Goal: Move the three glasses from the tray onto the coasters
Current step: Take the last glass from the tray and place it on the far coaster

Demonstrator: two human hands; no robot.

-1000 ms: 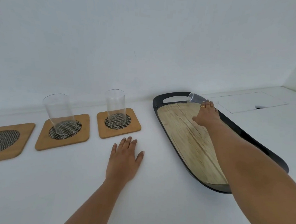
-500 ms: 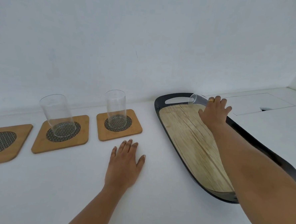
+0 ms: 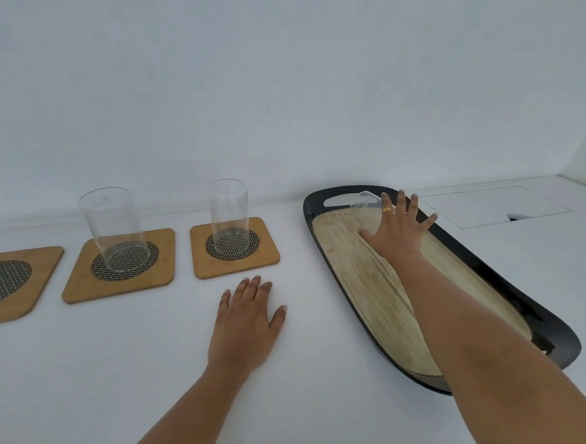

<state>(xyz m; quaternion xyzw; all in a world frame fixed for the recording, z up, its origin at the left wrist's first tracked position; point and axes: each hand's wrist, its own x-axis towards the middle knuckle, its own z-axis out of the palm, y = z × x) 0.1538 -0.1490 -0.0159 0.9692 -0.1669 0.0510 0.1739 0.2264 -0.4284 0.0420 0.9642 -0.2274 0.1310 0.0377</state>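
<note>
Since half a second ago, the right hand (image 3: pixel 398 232) has been spread wider, fingers splayed open over the clear glass lying on its side (image 3: pixel 366 201) at the far end of the oval black tray with a wood-grain inset (image 3: pixel 367 281); no grip is closed on it. The left hand (image 3: pixel 244 318) is laid flat and open on the white counter (image 3: pixel 138 367). Beyond it, two upright clear glasses (image 3: pixel 228 214) (image 3: pixel 114 228) are stood on square wooden coasters (image 3: pixel 265 254) (image 3: pixel 78 284); farther left, a third coaster (image 3: pixel 41 268) is bare.

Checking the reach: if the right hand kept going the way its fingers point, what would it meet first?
The right hand would probably meet the last glass at the tray's far end; depth is unclear.
</note>
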